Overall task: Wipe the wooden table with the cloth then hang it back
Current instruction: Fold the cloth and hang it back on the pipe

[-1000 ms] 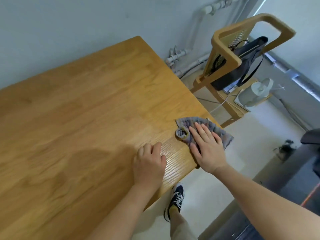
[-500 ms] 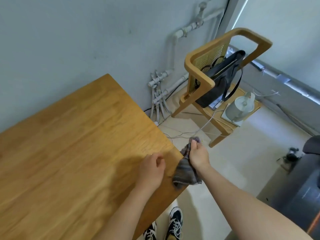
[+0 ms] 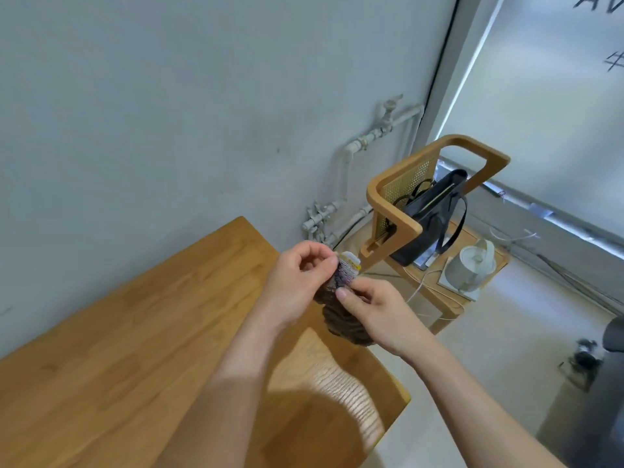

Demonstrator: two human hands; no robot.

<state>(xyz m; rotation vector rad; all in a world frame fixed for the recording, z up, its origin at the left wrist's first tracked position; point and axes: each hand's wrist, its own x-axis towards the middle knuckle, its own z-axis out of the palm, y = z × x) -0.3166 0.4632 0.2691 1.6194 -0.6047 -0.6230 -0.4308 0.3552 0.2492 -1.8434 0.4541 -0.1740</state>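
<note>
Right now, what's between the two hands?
In the head view, only the bunched cloth lies between the left hand and right hand; both pinch it above the wooden table.

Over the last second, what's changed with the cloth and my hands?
The cloth came off the wooden table, where the right hand had pressed it flat. Now it hangs bunched in the air, pinched by both hands; the left hand left the tabletop to join. The chair and its bag stayed put.
</note>
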